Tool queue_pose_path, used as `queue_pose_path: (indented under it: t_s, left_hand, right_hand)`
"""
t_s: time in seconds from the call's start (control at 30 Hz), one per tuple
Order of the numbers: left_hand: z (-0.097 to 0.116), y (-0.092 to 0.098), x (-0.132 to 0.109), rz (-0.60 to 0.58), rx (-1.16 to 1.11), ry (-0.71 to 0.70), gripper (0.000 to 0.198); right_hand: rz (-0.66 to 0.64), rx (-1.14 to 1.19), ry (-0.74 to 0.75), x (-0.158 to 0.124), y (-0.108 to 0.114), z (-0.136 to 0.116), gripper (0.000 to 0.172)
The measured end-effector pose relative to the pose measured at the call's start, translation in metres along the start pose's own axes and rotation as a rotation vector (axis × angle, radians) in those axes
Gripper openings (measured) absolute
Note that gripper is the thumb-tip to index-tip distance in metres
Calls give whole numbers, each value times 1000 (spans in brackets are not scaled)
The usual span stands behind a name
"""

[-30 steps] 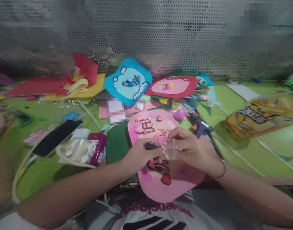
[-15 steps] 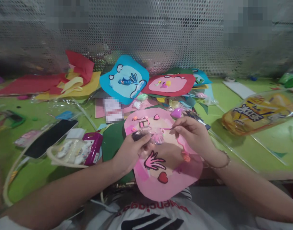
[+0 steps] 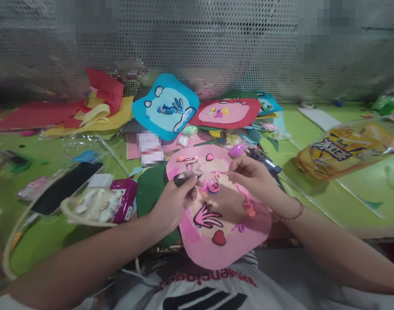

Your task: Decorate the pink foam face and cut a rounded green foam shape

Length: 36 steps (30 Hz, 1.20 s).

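Note:
A pink cut-paper card point(image 3: 226, 254) with a peach centre lies in front of me. It carries a pink hand-shaped cut-out point(image 3: 208, 216), a red heart point(image 3: 219, 237), and small clay-like curls and flowers. My left hand point(image 3: 171, 202) is closed over the card's left side, gripping a small clear plastic packet with a dark lump point(image 3: 180, 179) in it. Above the card's upper right, thumb and index finger of my right hand point(image 3: 257, 178) are pinched together; whatever is between them is too small to make out. A blue and pink swirl point(image 3: 213, 187) sits between my hands.
Behind the card lie a blue card point(image 3: 190, 103) and a red card point(image 3: 253, 114). To the left are a phone point(image 3: 66, 189), a purple device point(image 3: 124, 200) and a cable. A yellow snack bag point(image 3: 339, 153) lies on the right. A perforated metal panel point(image 3: 197, 47) stands behind.
My left hand has drawn slightly left with the packet, uncovering the blue and pink swirl. My right hand stays pinched at nearly the same spot. The view has shifted slightly.

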<state>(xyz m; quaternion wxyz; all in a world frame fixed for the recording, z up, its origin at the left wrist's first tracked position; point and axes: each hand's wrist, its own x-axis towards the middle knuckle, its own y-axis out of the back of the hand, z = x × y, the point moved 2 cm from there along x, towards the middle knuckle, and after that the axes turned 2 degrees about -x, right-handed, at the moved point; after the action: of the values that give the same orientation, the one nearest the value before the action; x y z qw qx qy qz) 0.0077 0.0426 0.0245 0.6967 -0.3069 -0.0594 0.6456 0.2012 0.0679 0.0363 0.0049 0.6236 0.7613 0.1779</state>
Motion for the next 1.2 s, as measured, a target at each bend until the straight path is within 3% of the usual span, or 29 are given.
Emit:
queue_pose_path:
  t_s: [0.37, 0.53, 0.73, 0.8, 0.9, 1.03, 1.13, 1.2]
  left_hand:
    - [-2, -2, -1, -41, 69, 69, 26]
    - [-6, -5, -3, -188, 213, 123, 24]
    - [-13, -4, -4, -298, 305, 167, 32]
    - [-11, -5, -5, -280, 261, 185, 38]
    - [-5, -8, -8, -233, 189, 183, 40]
    - [-3, -10, -9, -221, 167, 174, 37]
    - [-5, -8, -8, -229, 207, 176, 35]
    - [-6, -6, -7, -234, 229, 166, 37]
  right_hand:
    - [-15, 8, 15, 1, 0, -1, 19]
    - [7, 135, 10, 1, -6, -2, 34]
    - [-30, 37, -59, -2, -13, 0, 36]
    - [39, 31, -45, 4, -2, 5, 37]
    - [245, -9, 5, 18, 27, 17, 40]
    - [457, -241, 139, 29, 54, 23, 40]
    - [331, -203, 78, 26, 47, 20, 26]
    - [253, -142, 34, 20, 36, 14, 26]
